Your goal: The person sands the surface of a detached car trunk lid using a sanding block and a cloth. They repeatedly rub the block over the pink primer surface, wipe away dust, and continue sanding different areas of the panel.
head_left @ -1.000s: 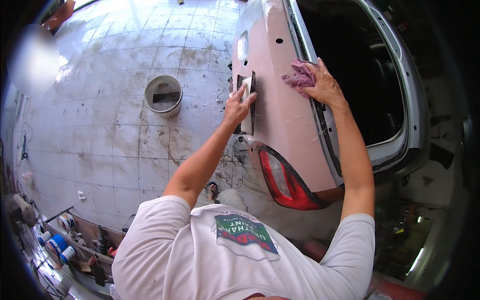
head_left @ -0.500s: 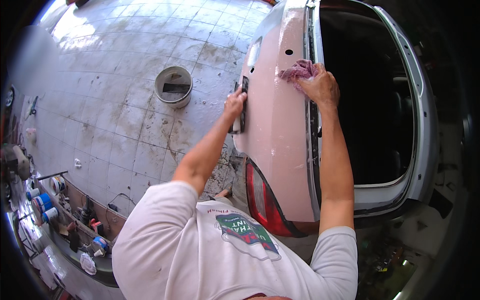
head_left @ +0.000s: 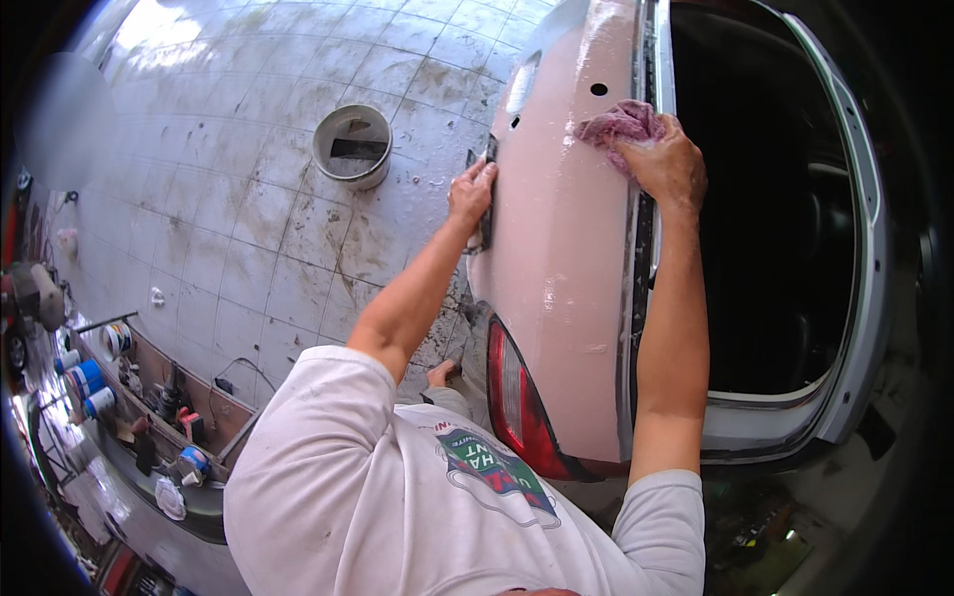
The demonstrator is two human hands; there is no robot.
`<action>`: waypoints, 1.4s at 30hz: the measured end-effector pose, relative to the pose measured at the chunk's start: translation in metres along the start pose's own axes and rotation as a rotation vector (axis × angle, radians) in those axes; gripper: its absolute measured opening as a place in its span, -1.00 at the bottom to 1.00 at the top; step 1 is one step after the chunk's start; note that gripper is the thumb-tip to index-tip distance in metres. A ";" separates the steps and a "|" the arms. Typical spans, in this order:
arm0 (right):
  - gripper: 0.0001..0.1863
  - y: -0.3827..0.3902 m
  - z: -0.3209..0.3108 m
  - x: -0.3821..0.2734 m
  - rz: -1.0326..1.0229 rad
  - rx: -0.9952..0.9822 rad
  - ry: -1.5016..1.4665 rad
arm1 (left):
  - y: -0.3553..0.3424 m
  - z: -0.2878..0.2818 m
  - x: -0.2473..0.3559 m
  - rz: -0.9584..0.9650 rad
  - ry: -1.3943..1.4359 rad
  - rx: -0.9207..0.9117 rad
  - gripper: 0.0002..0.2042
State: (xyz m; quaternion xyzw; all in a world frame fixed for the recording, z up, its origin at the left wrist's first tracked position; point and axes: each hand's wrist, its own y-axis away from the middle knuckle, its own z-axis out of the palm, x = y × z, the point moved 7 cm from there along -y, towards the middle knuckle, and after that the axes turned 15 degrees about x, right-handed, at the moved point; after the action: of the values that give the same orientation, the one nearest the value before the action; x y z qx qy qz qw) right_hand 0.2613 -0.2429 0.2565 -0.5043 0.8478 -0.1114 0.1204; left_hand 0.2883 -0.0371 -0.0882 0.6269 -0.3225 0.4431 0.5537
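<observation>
My left hand (head_left: 471, 192) is closed around a long dark sanding block (head_left: 480, 234), which lies along the outer side of a pinkish car body panel (head_left: 556, 238). Part of the block is hidden under my fingers. In my right hand (head_left: 673, 171) a wet, crumpled pink-purple rag (head_left: 624, 126) is bunched up. The rag rests on top of the panel, close to the rear window opening and just below a round black hole (head_left: 598, 89). Wet streaks shine on the panel. A red tail light (head_left: 517, 397) sits at its near end.
A grey-white bucket (head_left: 383, 177) with a dark flat piece in it stands on the tiled, dirty floor (head_left: 248, 199) to the left. At lower left, paint cans (head_left: 87, 377) and tools line a low shelf. The dark window opening (head_left: 760, 219) lies right of the panel.
The whole view has shifted, so the car appears farther right. The rag keeps nearly the same place on the panel; my left hand and the block have moved only slightly along the side.
</observation>
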 end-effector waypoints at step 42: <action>-0.09 -0.004 0.016 0.029 -0.004 0.104 0.073 | 0.087 0.008 0.021 0.252 -0.252 0.004 -0.32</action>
State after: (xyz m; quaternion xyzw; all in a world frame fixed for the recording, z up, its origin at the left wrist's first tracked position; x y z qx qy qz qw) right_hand 0.2569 -0.2713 0.2398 -0.4945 0.8438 -0.1740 0.1151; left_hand 0.2203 -0.0591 -0.0332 0.6332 -0.4643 0.4276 0.4479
